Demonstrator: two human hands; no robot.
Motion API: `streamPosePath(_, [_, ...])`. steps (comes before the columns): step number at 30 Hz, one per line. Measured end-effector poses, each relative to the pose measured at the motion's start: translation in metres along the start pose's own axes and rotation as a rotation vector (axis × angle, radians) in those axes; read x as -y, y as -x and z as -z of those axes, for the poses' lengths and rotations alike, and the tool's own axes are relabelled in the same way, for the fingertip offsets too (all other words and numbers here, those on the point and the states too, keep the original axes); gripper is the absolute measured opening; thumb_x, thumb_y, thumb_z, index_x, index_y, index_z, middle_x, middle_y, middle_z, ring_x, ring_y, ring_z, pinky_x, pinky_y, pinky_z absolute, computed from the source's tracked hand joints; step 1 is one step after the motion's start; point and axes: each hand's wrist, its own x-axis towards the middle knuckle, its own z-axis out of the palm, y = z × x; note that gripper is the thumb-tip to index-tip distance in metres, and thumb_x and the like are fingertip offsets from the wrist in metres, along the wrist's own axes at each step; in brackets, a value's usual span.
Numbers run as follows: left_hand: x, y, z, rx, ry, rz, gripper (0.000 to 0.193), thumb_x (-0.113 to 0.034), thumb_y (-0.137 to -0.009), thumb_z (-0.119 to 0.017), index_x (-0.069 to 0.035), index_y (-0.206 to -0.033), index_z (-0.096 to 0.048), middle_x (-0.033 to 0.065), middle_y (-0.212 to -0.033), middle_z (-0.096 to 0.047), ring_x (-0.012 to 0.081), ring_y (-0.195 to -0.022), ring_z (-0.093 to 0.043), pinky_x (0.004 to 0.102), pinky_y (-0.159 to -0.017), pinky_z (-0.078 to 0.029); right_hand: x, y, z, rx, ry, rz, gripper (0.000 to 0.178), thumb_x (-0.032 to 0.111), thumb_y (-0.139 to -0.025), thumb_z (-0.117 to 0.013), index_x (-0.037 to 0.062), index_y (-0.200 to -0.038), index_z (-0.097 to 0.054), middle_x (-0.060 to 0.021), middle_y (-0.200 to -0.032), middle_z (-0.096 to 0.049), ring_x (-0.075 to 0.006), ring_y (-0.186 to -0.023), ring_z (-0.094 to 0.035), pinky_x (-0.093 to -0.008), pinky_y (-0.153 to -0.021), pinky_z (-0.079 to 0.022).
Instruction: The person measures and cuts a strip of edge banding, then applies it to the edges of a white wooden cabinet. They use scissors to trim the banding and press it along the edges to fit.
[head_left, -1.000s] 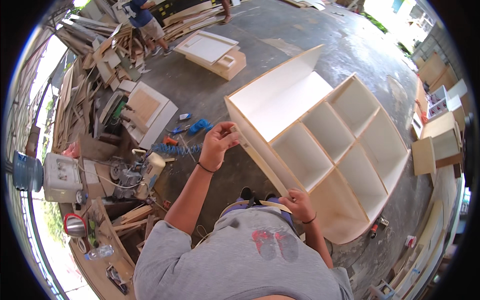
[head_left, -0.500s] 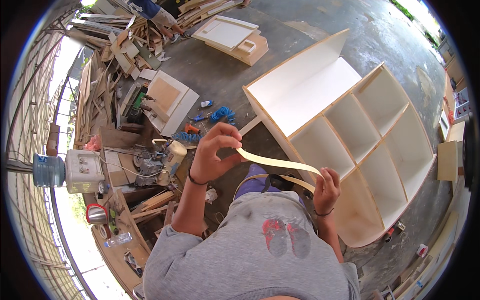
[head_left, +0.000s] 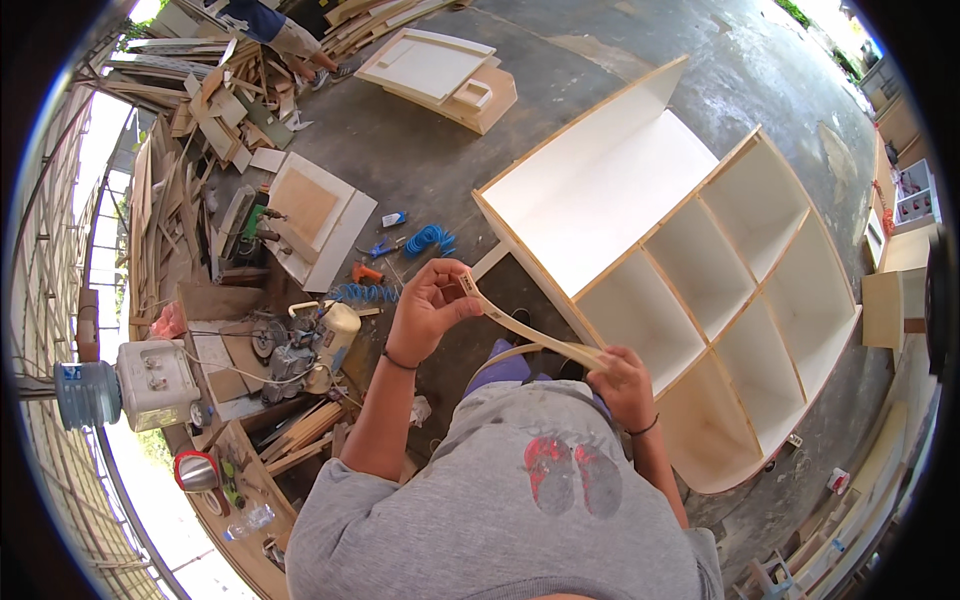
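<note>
A long, thin, cream-coloured edge-banding strip [head_left: 528, 333] stretches between my two hands in front of my waist. My left hand [head_left: 432, 312] pinches one end between thumb and fingers, where dark markings show on the strip. Lower and to the right, my right hand [head_left: 622, 386] has its fingers closed round the strip further along. More of the strip loops back toward my waist. Close beyond my right hand lies a large white cabinet [head_left: 610, 190] with wood-coloured edges and several open compartments; neither hand touches it.
Left stands a cluttered workbench with a compressor-like machine [head_left: 335, 335] and a water dispenser [head_left: 158, 385]. A blue coiled hose [head_left: 430, 240] and an orange tool [head_left: 367, 273] lie on the floor. Farther off are scrap boards [head_left: 160, 210], a panelled box [head_left: 490, 100] and another person [head_left: 295, 40].
My right hand has moved left and slightly down along the strip, closer to my left hand. The strip has turned and bows downward now. The view has shifted slightly.
</note>
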Motion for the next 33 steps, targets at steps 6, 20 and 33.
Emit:
streamPosePath(6, [0.058, -0.062, 0.066, -0.114, -0.196, 0.186, 0.031, -0.005, -0.078, -0.077, -0.004, -0.103, -0.058, -0.0016, -0.085, -0.059, 0.0054, -0.078, -0.054, 0.0208, -0.073, -0.047, -0.015, -0.032, -0.017, 0.448, 0.074, -0.162, 0.037, 0.027, -0.072, -0.079, -0.0014, -0.091, -0.066, -0.0149, -0.091, -0.065, -0.0288, -0.081, -0.063, -0.0367, -0.07, -0.049])
streamPosePath(20, [0.261, -0.248, 0.222, -0.251, -0.333, 0.478, 0.035, -0.013, -0.075, -0.081, -0.004, -0.102, -0.059, -0.0027, -0.079, -0.055, 0.0053, -0.069, -0.051, 0.0205, -0.057, -0.046, -0.115, -0.176, -0.157, 0.225, -0.108, -0.415, 0.017, 0.015, -0.088, -0.064, -0.0019, -0.087, -0.068, -0.01, -0.076, -0.061, -0.0176, -0.063, -0.057, -0.0292, -0.059, -0.044])
streamPosePath(33, [0.367, -0.322, 0.267, -0.286, -0.399, 0.491, 0.034, -0.013, -0.074, -0.081, -0.002, -0.1, -0.062, -0.0024, -0.08, -0.055, 0.0058, -0.07, -0.05, 0.0193, -0.063, -0.045, -0.18, -0.247, -0.226, 0.081, 0.004, -0.396, 0.015, 0.009, -0.087, -0.065, -0.006, -0.089, -0.066, -0.0134, -0.09, -0.063, -0.0194, -0.061, -0.058, -0.0276, -0.056, -0.046])
